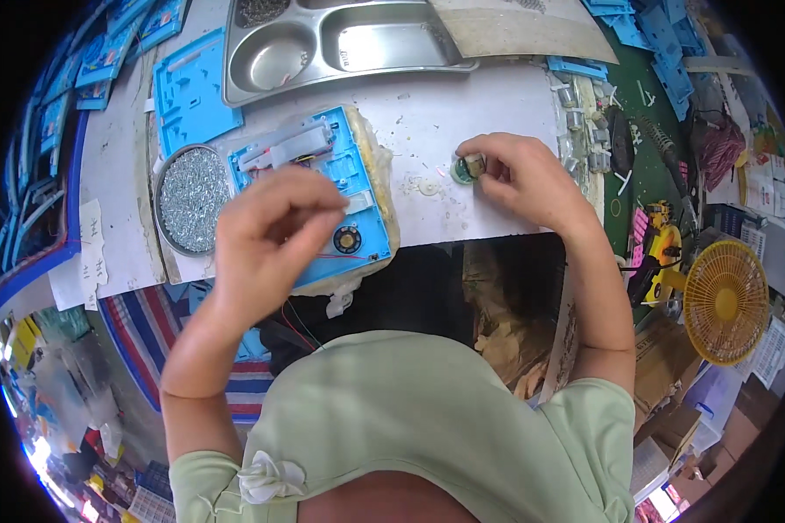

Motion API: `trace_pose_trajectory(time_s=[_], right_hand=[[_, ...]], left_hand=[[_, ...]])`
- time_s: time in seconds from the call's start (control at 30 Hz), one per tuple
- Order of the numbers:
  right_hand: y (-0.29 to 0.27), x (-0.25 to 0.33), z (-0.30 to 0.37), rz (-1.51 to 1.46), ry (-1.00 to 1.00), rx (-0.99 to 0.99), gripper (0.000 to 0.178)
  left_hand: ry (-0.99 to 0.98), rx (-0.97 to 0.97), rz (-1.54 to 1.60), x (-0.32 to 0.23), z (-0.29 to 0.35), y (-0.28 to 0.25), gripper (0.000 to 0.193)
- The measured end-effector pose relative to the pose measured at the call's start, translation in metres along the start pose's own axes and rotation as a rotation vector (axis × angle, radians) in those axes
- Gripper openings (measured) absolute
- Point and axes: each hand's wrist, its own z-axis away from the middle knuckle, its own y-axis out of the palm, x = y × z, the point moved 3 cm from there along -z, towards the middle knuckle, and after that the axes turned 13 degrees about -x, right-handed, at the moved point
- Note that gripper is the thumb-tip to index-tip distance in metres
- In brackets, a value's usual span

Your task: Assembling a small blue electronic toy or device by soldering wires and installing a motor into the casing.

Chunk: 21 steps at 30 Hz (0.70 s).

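Note:
My left hand (pixel 275 235) is over a blue plastic housing (pixel 371 234), thumb and fingers drawn together. A small whitish piece (pixel 358 202) shows right at its fingertips; whether it is held or lies on the housing I cannot tell. A round black speaker (pixel 347 240) sits in the housing, with thin red wires beside it. A long pale grey part (pixel 290 148) lies across its far end. To the right, my right hand (pixel 528 179) grips a small greenish glass jar (pixel 462 171) by its brownish top, at the white tabletop.
A round bowl of small silvery screws (pixel 194 199) stands left of the housing. Behind are another blue panel (pixel 196 91) and a metal compartment tray (pixel 279 61). At the right lie several tools (pixel 663 148), near a yellow fan (pixel 726 303). Blue panels (pixel 52 131) are stacked far left.

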Motion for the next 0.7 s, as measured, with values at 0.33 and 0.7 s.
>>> trace_pose_trajectory(time_s=[0.33, 0.7], right_hand=[[-0.005, 0.026, 0.008, -0.701, 0.385, -0.006, 0.041], [0.063, 0.1, 0.015, -1.244, 0.435, 0.214, 0.046]], left_hand=[[-0.041, -0.103, 0.045, 0.021, 0.048, 0.008, 0.027], [-0.053, -0.034, 0.048, 0.025, 0.052, 0.009, 0.031]])
